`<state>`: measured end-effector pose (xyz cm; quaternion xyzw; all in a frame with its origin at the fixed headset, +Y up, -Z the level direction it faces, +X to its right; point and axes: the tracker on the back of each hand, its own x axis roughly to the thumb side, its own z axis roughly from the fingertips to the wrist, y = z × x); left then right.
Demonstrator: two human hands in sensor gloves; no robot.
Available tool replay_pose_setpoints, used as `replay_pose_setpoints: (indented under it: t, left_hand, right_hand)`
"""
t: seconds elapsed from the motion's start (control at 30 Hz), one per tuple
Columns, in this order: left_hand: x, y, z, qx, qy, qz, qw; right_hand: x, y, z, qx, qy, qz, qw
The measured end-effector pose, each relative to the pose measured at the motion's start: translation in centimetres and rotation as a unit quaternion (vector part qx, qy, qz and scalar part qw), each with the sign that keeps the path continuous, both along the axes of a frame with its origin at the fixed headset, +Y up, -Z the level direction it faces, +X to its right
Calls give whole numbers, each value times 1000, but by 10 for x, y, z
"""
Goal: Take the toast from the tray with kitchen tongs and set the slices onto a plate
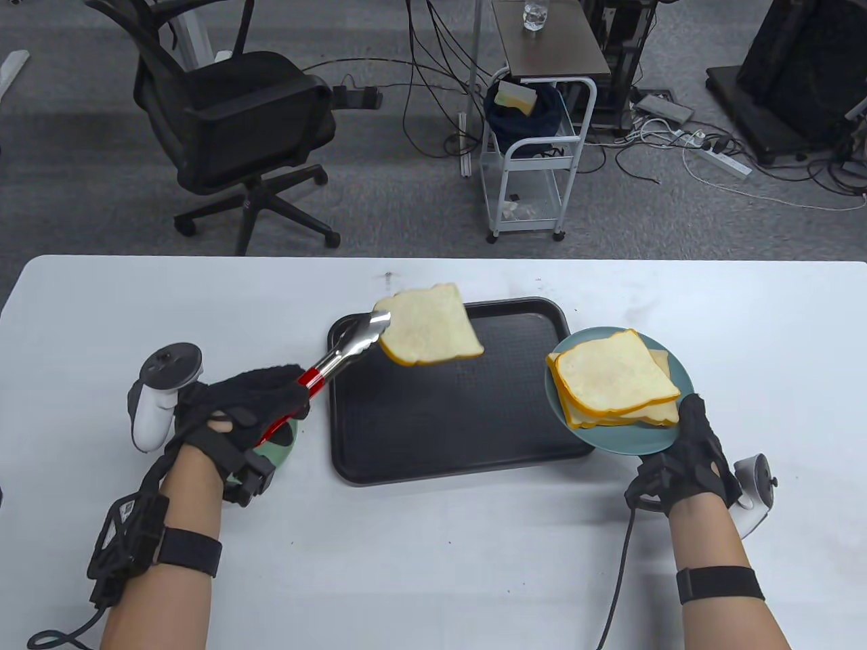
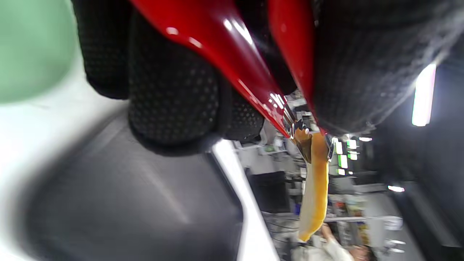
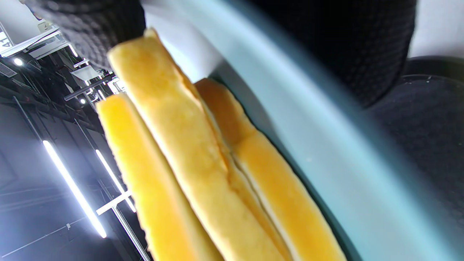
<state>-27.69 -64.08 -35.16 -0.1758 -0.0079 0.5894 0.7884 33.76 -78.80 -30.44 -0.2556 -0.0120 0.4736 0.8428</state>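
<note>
My left hand point(image 1: 254, 406) grips the red handles of steel kitchen tongs point(image 1: 339, 355). The tong tips pinch a slice of toast point(image 1: 430, 325) by its left edge and hold it in the air above the far left part of the black tray point(image 1: 460, 433). In the left wrist view the tongs point(image 2: 253, 76) run away from me with the toast point(image 2: 314, 185) seen edge-on. My right hand point(image 1: 684, 460) holds the teal plate point(image 1: 630, 440) by its near rim, lifted at the tray's right edge. Three slices point(image 1: 613, 382) lie stacked on the plate point(image 3: 326, 152).
The tray's bed shows no other slices. A green disc point(image 1: 284, 447) lies on the white table point(image 1: 433, 562) under my left hand. Beyond the far table edge stand an office chair point(image 1: 230, 128) and a white cart point(image 1: 535, 156).
</note>
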Motion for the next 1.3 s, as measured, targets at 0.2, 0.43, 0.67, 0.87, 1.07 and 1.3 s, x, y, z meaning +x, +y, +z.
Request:
replay_pose_setpoints:
  t: [0.2, 0.43, 0.67, 0.87, 1.07, 1.3]
  left_hand:
    - [82, 72, -11, 65, -69, 28, 995]
    - [169, 47, -15, 35, -133, 28, 990]
    - [201, -18, -10, -30, -154, 13, 987]
    - [202, -39, -7, -53, -159, -12, 986]
    - [192, -29, -2, -39, -154, -23, 987]
    - [132, 44, 13, 89, -32, -140, 986]
  right_hand:
    - [0, 0, 0, 0, 1, 1, 1000]
    - [1, 0, -1, 2, -2, 0, 1000]
    - [1, 0, -1, 3, -4, -3, 1000]
    - [2, 0, 0, 0, -8, -6, 1000]
    - [3, -1, 0, -4, -11, 6, 1000]
    - [3, 1, 2, 3, -17, -9, 1000]
